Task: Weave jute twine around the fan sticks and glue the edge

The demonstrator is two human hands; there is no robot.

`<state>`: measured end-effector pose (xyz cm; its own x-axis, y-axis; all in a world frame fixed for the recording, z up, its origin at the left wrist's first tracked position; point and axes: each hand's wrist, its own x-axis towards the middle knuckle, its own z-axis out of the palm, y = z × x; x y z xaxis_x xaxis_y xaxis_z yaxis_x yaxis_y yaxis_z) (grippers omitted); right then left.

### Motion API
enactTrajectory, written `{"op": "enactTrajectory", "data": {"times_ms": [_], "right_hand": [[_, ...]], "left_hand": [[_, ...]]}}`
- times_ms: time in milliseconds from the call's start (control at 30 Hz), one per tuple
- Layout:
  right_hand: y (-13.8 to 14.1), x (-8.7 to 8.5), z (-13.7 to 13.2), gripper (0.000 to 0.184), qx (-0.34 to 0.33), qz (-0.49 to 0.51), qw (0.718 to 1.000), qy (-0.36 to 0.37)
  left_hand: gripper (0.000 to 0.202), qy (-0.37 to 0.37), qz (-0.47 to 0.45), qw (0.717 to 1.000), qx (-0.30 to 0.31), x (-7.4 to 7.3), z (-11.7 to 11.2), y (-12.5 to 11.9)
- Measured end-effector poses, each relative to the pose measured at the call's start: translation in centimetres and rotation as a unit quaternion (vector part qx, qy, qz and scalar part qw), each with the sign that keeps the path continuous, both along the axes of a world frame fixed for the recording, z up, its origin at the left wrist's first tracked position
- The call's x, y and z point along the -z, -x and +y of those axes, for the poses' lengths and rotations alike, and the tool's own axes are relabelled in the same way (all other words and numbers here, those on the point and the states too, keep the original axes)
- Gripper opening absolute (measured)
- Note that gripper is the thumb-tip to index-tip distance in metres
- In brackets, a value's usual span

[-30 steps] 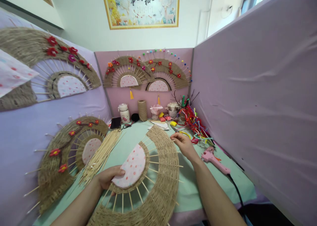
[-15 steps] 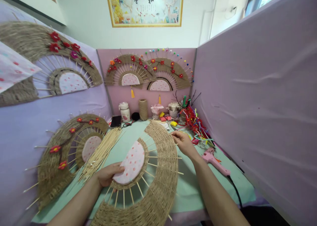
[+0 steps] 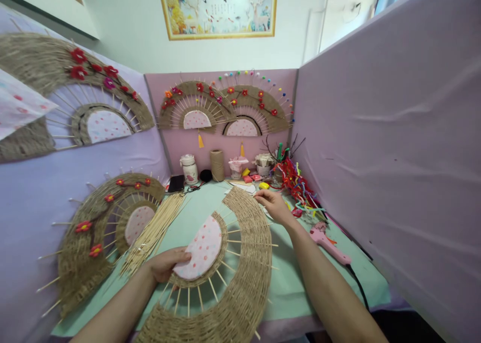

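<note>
My left hand (image 3: 168,264) grips a half-round fan (image 3: 252,243) woven from brown twine over thin sticks. Its thumb lies on the pink dotted cloth (image 3: 203,250) at the fan's centre, with the other fingers hidden underneath. The fan is tilted above the table, its lower end cut off by the frame's bottom edge. Stick tips poke out past the woven band. At the fan's upper outer rim, my right hand (image 3: 274,205) has thumb and fingertips pinched together. Whatever lies between those fingertips is too small to make out.
Left of the fan lies a bundle of thin sticks (image 3: 154,230); a finished flowered fan (image 3: 93,218) leans behind it. A pink glue gun (image 3: 329,245) with a black cord lies at right. Coloured pipe cleaners (image 3: 296,185), a twine spool (image 3: 217,165) and a white jar (image 3: 189,169) stand behind.
My right hand has slid a little up and left along the fan's outer rim, still pinched. The fan has shifted slightly right, held by my left hand.
</note>
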<state>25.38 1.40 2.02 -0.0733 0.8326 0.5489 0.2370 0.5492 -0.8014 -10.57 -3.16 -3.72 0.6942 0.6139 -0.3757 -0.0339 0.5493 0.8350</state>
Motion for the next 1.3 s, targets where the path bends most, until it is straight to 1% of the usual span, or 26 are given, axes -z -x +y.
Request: {"op": "enactTrajectory", "data": {"times_ms": [300,500,733,900,1033,1133,1300], "right_hand": [[-0.50,0.63,-0.11,0.016,0.026,0.009,1.000,-0.014],[-0.56,0.59,-0.21,0.013,0.029,-0.015,0.999,-0.033],[-0.51,0.61,-0.28,0.011,0.060,-0.050,0.993,-0.093],[-0.51,0.67,-0.24,0.014,0.092,-0.072,0.982,-0.148],[-0.56,0.82,-0.03,0.014,0.101,-0.084,0.973,-0.191],[-0.63,1.01,0.18,0.012,0.100,-0.084,0.973,-0.190],[-0.82,1.14,0.41,0.009,0.096,-0.047,0.984,-0.142]], "left_hand": [[0.047,0.003,0.010,1.000,0.006,-0.22,-0.04,-0.12],[0.046,-0.003,0.029,1.000,0.003,-0.40,-0.11,-0.23],[0.046,-0.004,0.032,0.999,0.000,0.09,0.01,0.01],[0.047,0.007,0.032,0.999,0.001,-0.16,-0.18,-0.12],[0.045,0.015,0.033,0.999,0.010,-0.39,-0.22,-0.44],[0.043,0.024,0.028,0.999,0.023,-0.46,-0.17,-0.61],[0.042,0.031,0.034,0.998,0.032,-0.38,-0.09,-0.68]]}}
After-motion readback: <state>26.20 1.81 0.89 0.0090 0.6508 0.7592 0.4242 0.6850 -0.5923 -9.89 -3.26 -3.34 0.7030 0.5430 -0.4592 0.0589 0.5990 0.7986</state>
